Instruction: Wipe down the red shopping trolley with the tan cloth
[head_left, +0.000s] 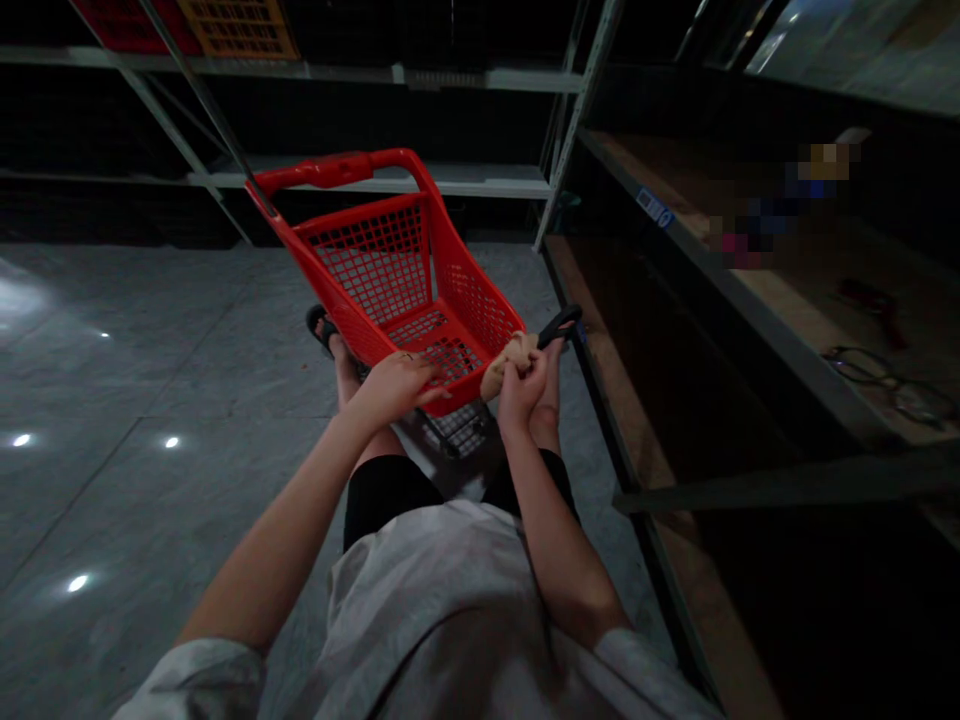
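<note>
A red plastic shopping trolley (457, 335) with grid walls stands between my legs, its near end toward me. My left hand (405, 382) lies at the near left corner of the basket. Its fingers stretch loosely over the rim and hold nothing I can see. My right hand (525, 392) is closed on a crumpled beige cloth (514, 355) at the near right corner. The cloth lies against the red rim there. Part of the cloth is hidden by my fingers. The basket's visible floor shows only red grid.
A wooden shelf unit (660, 255) runs along the right, with eyeglasses (862, 368) and a blurred-out patch on its top. Behind the trolley is a metal rack (495, 180) with an orange crate (240, 28). Grey floor (187, 370) stretches left.
</note>
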